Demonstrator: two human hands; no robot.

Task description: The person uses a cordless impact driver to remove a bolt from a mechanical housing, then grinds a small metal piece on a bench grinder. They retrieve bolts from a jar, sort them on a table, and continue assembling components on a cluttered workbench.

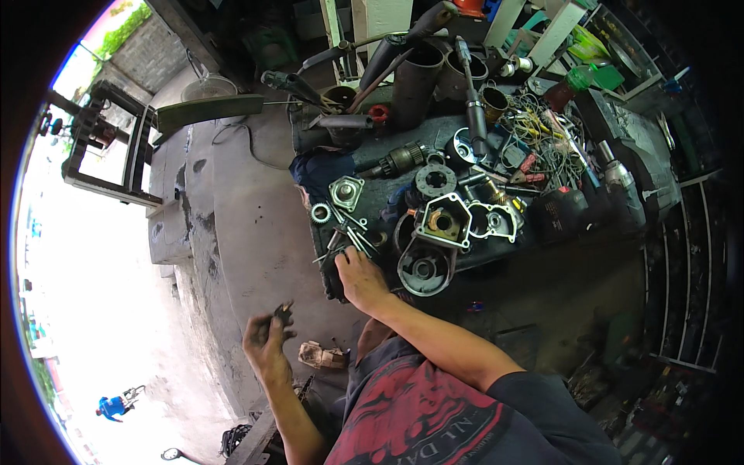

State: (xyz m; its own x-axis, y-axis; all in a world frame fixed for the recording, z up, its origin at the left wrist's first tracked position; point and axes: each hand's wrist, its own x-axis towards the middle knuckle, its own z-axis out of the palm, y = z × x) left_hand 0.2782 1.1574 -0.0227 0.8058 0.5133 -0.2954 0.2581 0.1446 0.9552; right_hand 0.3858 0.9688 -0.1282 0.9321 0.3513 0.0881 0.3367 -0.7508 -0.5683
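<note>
My left hand (266, 350) is off the table's left side, closed on a small dark part (284, 311) with a copper-coloured bit; its exact kind is unclear. My right hand (363, 280) rests at the table's near-left corner, fingers curled down among several long metal bolts (356, 236). What its fingertips pinch is hidden. Just beyond lie a small toothed gear (320, 213) and a metal end cover (346, 194). Right of this hand is a round metal housing (425, 270), with a six-sided housing (443, 222) behind it and a cast bracket (494, 222) alongside.
A geared shaft (401, 160) and a flat metal ring (435, 180) lie farther back. Tall dark cylinders (417, 85) stand at the rear. Tangled wires (535, 128) heap at the right. A brown box (322, 355) sits below the table. A person in blue (115, 406) is outside, far left.
</note>
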